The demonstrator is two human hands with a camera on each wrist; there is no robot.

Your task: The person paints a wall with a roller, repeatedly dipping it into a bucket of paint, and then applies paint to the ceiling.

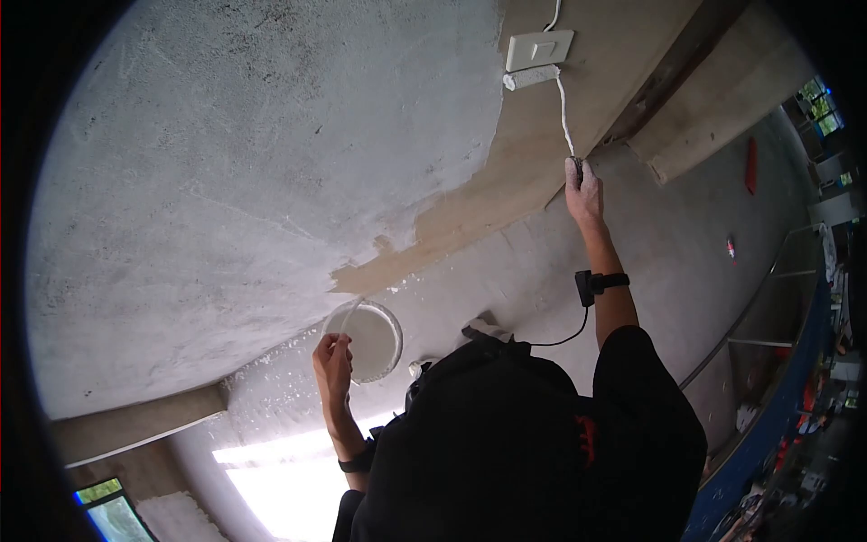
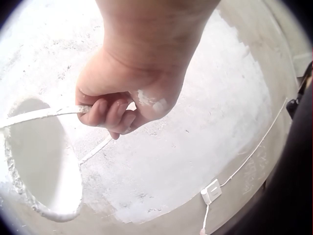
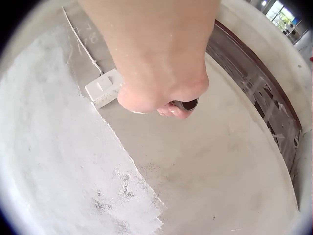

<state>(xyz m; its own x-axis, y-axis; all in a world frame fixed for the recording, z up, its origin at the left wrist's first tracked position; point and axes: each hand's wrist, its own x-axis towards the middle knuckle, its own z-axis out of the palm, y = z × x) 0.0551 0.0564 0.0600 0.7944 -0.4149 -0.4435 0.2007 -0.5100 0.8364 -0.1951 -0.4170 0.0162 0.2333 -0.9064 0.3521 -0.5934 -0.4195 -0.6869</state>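
Observation:
My right hand (image 1: 585, 191) grips the dark handle of a small paint roller, its thin frame coated in white. The roller's white sleeve (image 1: 533, 78) lies right at the lower edge of a white wall switch (image 1: 553, 42). In the right wrist view the handle's round end (image 3: 189, 105) shows in the curled fingers, and the roller sleeve is hidden. With curled fingers my left hand (image 1: 333, 369) holds the bail handle (image 2: 46, 113) of a white-smeared bucket (image 1: 398, 336). The bucket hangs tilted in the left wrist view (image 2: 14, 171).
White coating (image 1: 298, 135) covers much of the wall, with a ragged edge against bare tan wall (image 1: 470, 203). A white cable (image 3: 80, 41) runs to the switch. A dark frame (image 3: 257, 81) stands beside the wall. White splatters mark the floor around the bucket.

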